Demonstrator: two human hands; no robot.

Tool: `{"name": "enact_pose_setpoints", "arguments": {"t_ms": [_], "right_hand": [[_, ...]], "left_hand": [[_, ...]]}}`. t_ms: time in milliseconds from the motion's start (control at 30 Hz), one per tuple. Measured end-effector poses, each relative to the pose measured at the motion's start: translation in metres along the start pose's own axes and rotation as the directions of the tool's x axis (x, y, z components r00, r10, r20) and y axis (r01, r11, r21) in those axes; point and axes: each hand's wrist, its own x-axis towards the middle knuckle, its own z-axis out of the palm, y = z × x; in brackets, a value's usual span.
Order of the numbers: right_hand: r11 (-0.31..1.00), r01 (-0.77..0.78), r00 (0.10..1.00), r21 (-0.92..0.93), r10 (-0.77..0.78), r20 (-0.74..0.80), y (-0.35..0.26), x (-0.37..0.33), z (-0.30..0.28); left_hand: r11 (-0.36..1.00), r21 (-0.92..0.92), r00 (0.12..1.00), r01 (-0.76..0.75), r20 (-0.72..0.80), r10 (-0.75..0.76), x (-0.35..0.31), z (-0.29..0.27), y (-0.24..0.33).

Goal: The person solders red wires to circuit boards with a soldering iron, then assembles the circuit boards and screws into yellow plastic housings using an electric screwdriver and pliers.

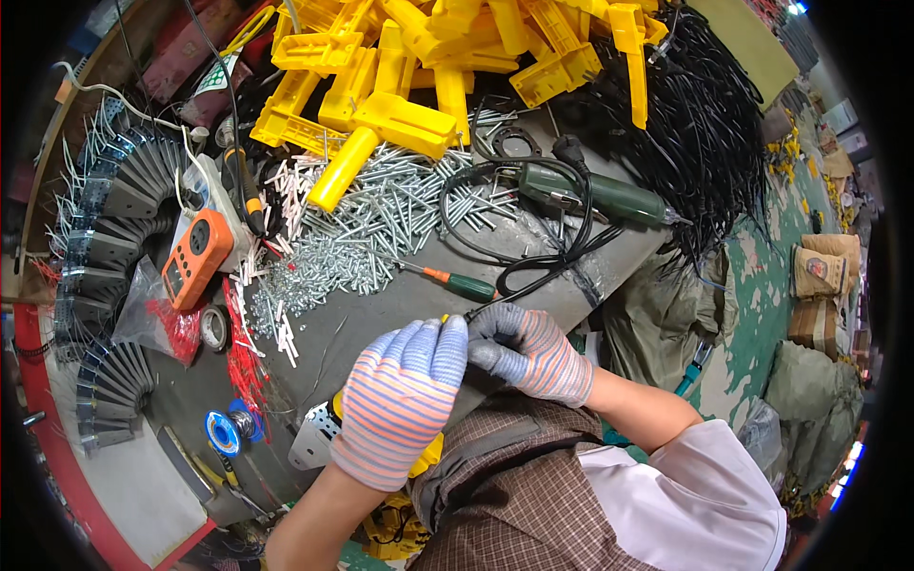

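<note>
My left hand [400,395], in a striped knit glove, is closed round a yellow plastic part [427,457] that is mostly hidden by the palm. A perforated metal plate [314,440] sticks out beside that wrist. By the left fingertips a short piece of black cable [484,308] shows. My right hand [535,354], gloved alike with greyed fingertips, is curled close against the left one. What its fingers grip is hidden. Just beyond both hands lies a screwdriver [466,285] with a green and orange handle.
Yellow plastic housings [405,124] pile up at the back, over loose screws [381,209]. A green power screwdriver [595,193] with its cord lies right of them, near bundled black cables [685,133]. Leftward are an orange socket meter [197,257], stacked metal brackets [114,257] and a solder spool [225,433].
</note>
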Motion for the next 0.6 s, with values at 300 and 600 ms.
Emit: {"name": "enact_pose_setpoints", "arguments": {"t_ms": [300, 600], "right_hand": [[0.992, 0.071, 0.997, -0.105, -0.075, -0.032, 0.004, 0.003, 0.0], [0.979, 0.129, 0.991, -0.156, -0.133, -0.013, 0.007, 0.005, -0.001]], "left_hand": [[0.987, -0.135, 0.996, 0.084, 0.037, -0.08, 0.007, 0.001, -0.005], [0.84, -0.457, 0.947, 0.291, 0.013, -0.321, -0.003, 0.006, -0.023]]}}
